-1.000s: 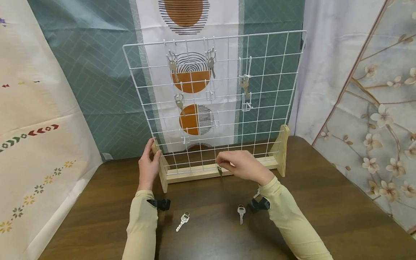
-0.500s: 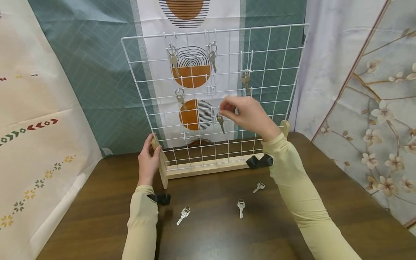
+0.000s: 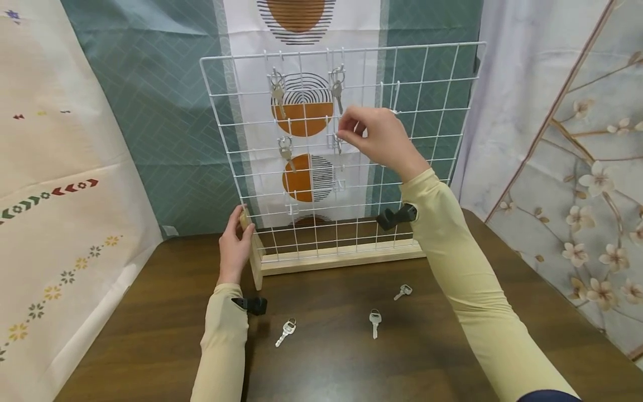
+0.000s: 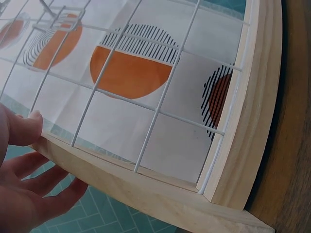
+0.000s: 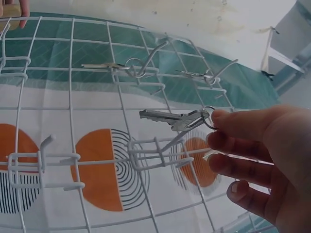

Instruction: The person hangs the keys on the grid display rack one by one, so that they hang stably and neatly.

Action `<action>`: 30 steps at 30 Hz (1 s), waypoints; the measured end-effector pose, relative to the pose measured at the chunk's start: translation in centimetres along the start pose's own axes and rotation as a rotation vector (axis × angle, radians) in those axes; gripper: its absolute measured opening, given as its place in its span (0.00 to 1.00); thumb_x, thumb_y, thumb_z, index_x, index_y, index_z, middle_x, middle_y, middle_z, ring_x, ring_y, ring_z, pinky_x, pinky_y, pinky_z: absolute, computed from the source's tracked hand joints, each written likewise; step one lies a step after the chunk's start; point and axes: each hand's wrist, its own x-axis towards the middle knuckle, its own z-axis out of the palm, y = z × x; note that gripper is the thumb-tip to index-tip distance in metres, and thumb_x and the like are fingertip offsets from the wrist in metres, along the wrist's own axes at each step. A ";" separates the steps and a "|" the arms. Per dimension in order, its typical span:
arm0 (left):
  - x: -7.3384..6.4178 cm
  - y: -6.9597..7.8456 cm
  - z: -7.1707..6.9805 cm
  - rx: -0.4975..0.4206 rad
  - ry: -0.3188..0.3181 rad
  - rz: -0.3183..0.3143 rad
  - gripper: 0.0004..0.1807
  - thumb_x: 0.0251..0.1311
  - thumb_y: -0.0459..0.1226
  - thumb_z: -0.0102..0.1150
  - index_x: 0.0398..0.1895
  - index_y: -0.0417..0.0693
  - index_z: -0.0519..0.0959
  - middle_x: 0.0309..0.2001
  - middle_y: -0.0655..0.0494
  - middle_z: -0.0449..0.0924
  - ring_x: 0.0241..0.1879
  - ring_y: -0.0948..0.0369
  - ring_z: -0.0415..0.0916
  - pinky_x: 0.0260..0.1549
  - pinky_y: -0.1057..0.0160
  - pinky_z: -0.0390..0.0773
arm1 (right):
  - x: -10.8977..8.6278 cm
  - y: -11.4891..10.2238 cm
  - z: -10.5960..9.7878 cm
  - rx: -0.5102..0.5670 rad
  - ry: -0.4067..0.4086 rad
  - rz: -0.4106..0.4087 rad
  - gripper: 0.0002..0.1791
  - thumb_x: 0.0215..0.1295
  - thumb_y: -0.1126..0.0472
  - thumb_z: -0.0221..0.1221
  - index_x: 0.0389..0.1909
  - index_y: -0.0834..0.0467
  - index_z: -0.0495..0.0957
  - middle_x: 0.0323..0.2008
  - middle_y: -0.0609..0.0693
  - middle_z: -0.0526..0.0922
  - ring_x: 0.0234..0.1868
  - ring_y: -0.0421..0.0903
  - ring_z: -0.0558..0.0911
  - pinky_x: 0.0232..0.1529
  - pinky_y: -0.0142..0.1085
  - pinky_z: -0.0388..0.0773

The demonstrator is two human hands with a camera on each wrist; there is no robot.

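My right hand (image 3: 384, 139) is raised in front of the middle of a white wire grid rack (image 3: 361, 49). Thumb and forefinger pinch the small ring of a silver key (image 5: 170, 118), which in the right wrist view lies close by the tip of a bare wire hook (image 5: 176, 140). My left hand (image 3: 235, 248) grips the rack's wooden side support (image 4: 131, 189), thumb on one side and fingers on the other. Other keys hang from hooks: one at upper left (image 3: 278, 97), one at top centre (image 3: 337, 92) and one lower at left (image 3: 286, 153).
Three loose keys lie on the dark wooden table: one key (image 3: 286, 333) at left, one key (image 3: 375, 324) in the middle, one key (image 3: 403, 291) at right. A bare hook (image 3: 292, 209) sits low on the grid. Patterned cloths hang behind and beside the table.
From low by the rack's base, my right hand has risen with the key to the grid's upper middle. My left hand has kept its grip on the wooden support.
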 end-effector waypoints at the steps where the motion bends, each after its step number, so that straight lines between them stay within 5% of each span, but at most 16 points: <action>1: 0.0 0.0 0.0 -0.002 -0.001 -0.001 0.29 0.68 0.32 0.53 0.71 0.55 0.64 0.62 0.39 0.74 0.59 0.46 0.75 0.49 0.46 0.76 | 0.0 0.1 0.1 -0.004 -0.005 0.005 0.06 0.66 0.62 0.60 0.35 0.62 0.78 0.31 0.56 0.84 0.34 0.49 0.80 0.39 0.37 0.72; 30: -0.2 0.1 -0.1 -0.023 0.004 0.021 0.29 0.67 0.31 0.54 0.71 0.53 0.64 0.63 0.40 0.73 0.59 0.45 0.76 0.50 0.45 0.76 | -0.4 -0.3 0.6 -0.031 -0.030 -0.011 0.06 0.67 0.64 0.57 0.42 0.60 0.80 0.32 0.56 0.84 0.32 0.49 0.80 0.37 0.39 0.74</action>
